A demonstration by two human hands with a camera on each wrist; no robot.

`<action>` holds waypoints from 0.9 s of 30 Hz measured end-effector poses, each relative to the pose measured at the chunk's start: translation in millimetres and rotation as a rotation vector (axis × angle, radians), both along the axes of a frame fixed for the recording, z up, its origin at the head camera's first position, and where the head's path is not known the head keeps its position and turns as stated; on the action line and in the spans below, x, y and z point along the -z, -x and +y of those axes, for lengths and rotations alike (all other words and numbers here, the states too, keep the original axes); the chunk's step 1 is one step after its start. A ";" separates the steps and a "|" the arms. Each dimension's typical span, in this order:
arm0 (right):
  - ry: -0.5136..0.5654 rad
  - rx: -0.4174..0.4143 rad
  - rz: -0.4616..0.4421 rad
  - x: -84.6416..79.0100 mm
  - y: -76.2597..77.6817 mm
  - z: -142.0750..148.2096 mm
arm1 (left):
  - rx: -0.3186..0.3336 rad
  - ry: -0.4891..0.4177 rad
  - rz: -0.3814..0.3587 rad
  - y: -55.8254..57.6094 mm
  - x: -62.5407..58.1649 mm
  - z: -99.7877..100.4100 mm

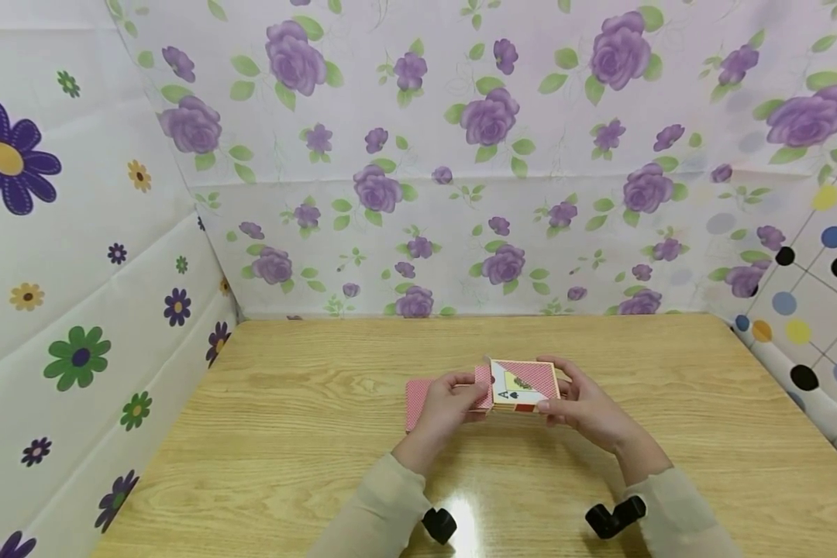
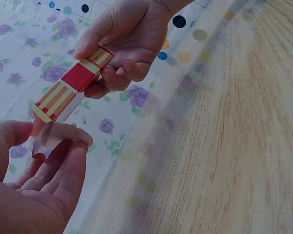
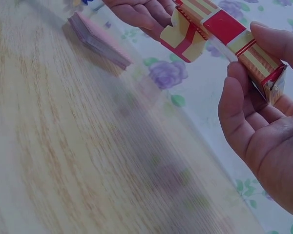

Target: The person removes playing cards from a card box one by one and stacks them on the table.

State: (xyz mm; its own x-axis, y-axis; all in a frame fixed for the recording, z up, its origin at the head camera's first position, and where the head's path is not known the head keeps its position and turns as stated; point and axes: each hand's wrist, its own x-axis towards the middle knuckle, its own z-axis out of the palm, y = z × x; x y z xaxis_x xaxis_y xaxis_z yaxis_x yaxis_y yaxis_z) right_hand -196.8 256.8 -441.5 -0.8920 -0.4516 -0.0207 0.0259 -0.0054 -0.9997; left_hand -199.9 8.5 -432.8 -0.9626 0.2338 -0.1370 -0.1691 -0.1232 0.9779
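Observation:
A playing-card box (image 1: 526, 384), red-patterned with an ace of spades on its face, is held up off the table between both hands. My right hand (image 1: 586, 407) grips its right end, thumb on one side and fingers on the other. At the other end, a flap (image 3: 188, 39) stands open, its pale inner side facing the left wrist view. My left hand (image 1: 446, 407) pinches the box at this flap end, the thumb over it and the fingers behind. On the table behind the left hand lies a stack of red-backed cards (image 3: 97, 41), partly hidden in the head view.
The wooden table (image 1: 307, 403) stretches out around the hands. A floral cloth (image 1: 425, 155) hangs along its back edge, with a flower-printed cloth (image 1: 77, 256) at the left and a dotted one (image 1: 809, 310) at the right.

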 end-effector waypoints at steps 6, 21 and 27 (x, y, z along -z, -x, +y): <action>-0.003 0.019 -0.016 1.2 0.8 0.6 | 0.030 0.012 0.024 -1.0 0.4 -2.2; 0.005 0.017 -0.007 4.8 1.4 1.9 | -0.019 -0.022 0.006 -1.2 0.9 -4.8; 0.002 0.023 -0.009 3.9 0.1 1.6 | -0.029 -0.002 0.023 -1.2 1.1 -8.7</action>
